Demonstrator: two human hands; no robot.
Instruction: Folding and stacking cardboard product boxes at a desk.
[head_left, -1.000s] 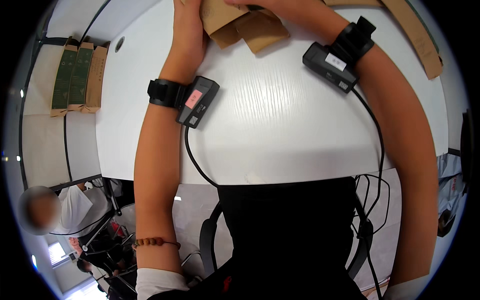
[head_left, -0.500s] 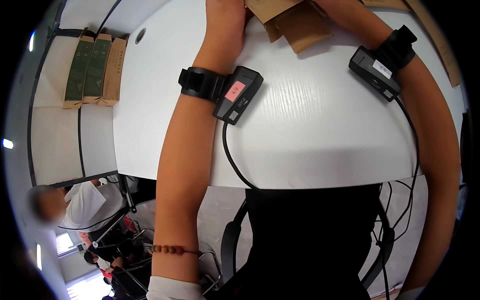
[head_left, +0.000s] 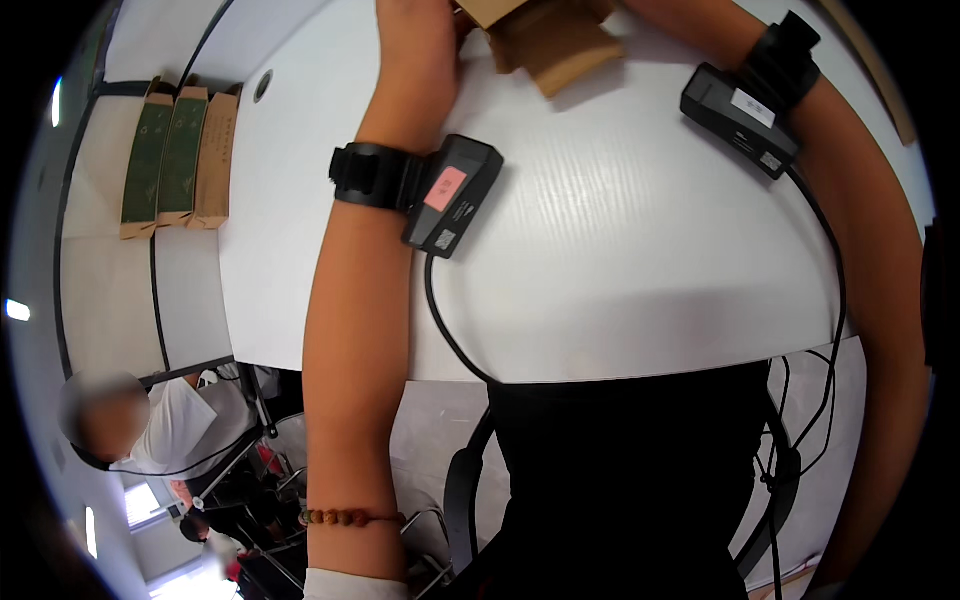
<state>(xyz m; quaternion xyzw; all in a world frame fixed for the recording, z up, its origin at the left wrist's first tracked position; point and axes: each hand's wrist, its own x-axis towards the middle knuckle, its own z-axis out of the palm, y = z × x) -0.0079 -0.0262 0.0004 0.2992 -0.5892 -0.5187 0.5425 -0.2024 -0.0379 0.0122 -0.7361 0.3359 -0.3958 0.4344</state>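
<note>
Carton (head_left: pixel 555 45) shifted left. Left hand (head_left: pixel 418 28) adjacent, right hand outside view: grips indeterminable. Tabletop (head_left: pixel 620 240) extends to near edge.

Cardboard box (head_left: pixel 552 42) slightly farther away

Cartons (head_left: pixel 180 160); a person (head_left: pixel 178 425), seemingly seated.

The flapped carton (head_left: pixel 562 55) is matt brown cardboard. The white tabletop (head_left: pixel 620 250) looks glossy with faint grain. The wrist-worn modules (head_left: pixel 465 170) look like smooth black plastic.
</note>
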